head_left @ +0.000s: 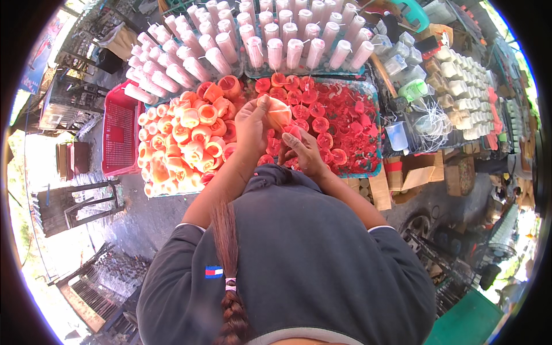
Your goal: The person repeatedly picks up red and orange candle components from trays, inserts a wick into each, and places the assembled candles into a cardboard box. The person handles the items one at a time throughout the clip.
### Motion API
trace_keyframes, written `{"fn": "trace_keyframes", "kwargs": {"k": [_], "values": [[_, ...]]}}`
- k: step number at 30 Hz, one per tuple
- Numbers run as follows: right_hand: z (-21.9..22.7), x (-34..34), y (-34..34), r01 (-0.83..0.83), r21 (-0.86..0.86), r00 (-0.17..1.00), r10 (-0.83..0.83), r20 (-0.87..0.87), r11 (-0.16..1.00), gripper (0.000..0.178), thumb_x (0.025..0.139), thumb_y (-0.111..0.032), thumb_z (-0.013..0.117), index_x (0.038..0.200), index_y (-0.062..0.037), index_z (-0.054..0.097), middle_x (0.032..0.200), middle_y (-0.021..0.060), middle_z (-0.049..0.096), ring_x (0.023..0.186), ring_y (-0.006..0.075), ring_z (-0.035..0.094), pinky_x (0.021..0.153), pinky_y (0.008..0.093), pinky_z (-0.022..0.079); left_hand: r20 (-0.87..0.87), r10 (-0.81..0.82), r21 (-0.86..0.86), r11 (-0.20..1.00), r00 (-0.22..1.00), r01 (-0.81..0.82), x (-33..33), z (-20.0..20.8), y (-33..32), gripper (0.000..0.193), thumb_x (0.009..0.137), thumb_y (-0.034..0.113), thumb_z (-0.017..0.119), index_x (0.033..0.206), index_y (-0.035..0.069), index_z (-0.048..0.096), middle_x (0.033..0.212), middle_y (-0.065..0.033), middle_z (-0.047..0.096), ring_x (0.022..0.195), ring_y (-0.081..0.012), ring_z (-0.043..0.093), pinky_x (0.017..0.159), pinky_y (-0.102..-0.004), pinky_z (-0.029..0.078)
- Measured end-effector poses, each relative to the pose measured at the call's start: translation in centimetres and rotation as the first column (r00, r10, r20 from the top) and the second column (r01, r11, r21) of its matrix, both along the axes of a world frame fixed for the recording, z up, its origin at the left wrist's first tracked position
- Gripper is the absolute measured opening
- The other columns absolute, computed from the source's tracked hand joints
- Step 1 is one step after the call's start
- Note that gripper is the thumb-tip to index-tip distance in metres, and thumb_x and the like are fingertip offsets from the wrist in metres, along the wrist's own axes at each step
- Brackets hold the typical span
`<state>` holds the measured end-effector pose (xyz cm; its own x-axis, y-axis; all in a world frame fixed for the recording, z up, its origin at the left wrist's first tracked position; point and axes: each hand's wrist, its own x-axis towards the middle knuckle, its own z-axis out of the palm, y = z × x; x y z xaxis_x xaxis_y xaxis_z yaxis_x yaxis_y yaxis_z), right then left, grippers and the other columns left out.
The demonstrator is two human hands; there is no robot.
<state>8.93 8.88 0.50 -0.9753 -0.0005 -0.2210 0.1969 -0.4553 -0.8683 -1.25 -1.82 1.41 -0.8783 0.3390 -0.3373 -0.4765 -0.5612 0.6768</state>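
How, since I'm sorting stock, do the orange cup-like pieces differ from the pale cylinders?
Shape: the orange pieces are open cups; the pale cylinders are straight columns. Arrangement: the orange pieces lie heaped; the pale cylinders mostly stand in rows. Both are rounded and grouped.

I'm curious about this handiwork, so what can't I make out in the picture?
In the head view:
Part of the orange piece: covered by the left hand.
Red piece: partly behind the right hand; whether it joins the orange one is unclear.
Farthest of the pale candles: cut off by the upper edge.
Depth of the orange cups: upper ones cover those beneath.
White strings: too fine and tangled to count.
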Motion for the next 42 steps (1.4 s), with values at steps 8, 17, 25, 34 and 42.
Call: {"fn": "trace_keyframes", "kwargs": {"k": [8, 17, 25, 34, 42], "values": [[1.4, -0.3, -0.4, 0.016, -0.119, 0.999, -0.012, 0.036, 0.993, 0.029, 0.093, -0.034, 0.050, 0.095, -0.0054, 0.052, 0.076, 0.0037, 0.054, 0.061, 0.0143, 0.057, 0.052, 0.0278, 0.052, 0.056, 0.050, 0.046, 0.998, 0.997, -0.052, -0.9, 1.2, -0.3, 0.021, 0.091, 0.020, 0.057, 0.083, 0.001, 0.058, 0.077, -0.0098, 0.063, 0.063, -0.0181, 0.062, 0.060, -0.0311, 0.053], [0.1, 2.0, 2.2, -0.031, 0.040, 0.997, 0.028, 0.072, 0.999, 0.036, 0.092, -0.034, 0.045, 0.085, 0.0002, 0.056, 0.064, 0.0094, 0.056, 0.054, 0.0170, 0.057, 0.058, 0.0305, 0.050, -0.184, 0.596, -0.088, 0.782, 0.782, -0.617, -8.8, 2.4, -9.5, 0.024, 0.092, 0.026, 0.055, 0.100, 0.003, 0.056, 0.093, -0.0082, 0.062, 0.080, -0.0204, 0.062, 0.070, -0.0322, 0.054], [-6.5, 1.1, 15.1, 0.143, 0.950, 0.956, -0.210, -0.205, -0.277, 0.046, 0.077, -0.046, 0.065, 0.102, -0.0076, 0.063, 0.110, 0.0151, 0.058, 0.107, 0.0321, 0.049, 0.090, 0.0443, 0.040, -0.639, 0.248, -0.614, 0.408, 0.729, -0.676, -8.3, 1.8, -21.2, 0.027, 0.081, 0.027, 0.071, 0.083, 0.001, 0.063, 0.075, 0.0001, 0.061, 0.066, -0.0058, 0.052, 0.060, -0.0236, 0.042], [-11.8, 1.3, 19.8, -0.153, 0.961, 0.940, -0.333, 0.069, -0.231, 0.053, 0.074, -0.044, 0.067, 0.120, -0.0197, 0.056, 0.127, 0.0153, 0.049, 0.120, 0.0342, 0.043, 0.097, 0.0464, 0.037, -0.269, -0.307, -0.910, -0.229, 0.913, -0.345, -9.9, -4.1, -26.8, 0.047, 0.075, 0.039, 0.068, 0.098, -0.002, 0.065, 0.098, -0.0203, 0.064, 0.097, -0.0340, 0.059, 0.085, -0.0404, 0.044], [-9.5, -0.5, 17.5, -0.244, 0.927, 0.932, -0.333, 0.143, -0.286, 0.059, 0.071, -0.036, 0.071, 0.124, -0.0181, 0.052, 0.129, 0.0165, 0.048, 0.119, 0.0361, 0.045, 0.098, 0.0442, 0.038, -0.340, -0.399, -0.876, -0.194, 0.852, -0.441, -10.2, -6.5, -26.1, 0.052, 0.081, 0.042, 0.063, 0.109, -0.001, 0.056, 0.110, -0.0179, 0.059, 0.106, -0.0323, 0.054, 0.092, -0.0404, 0.041]]}}
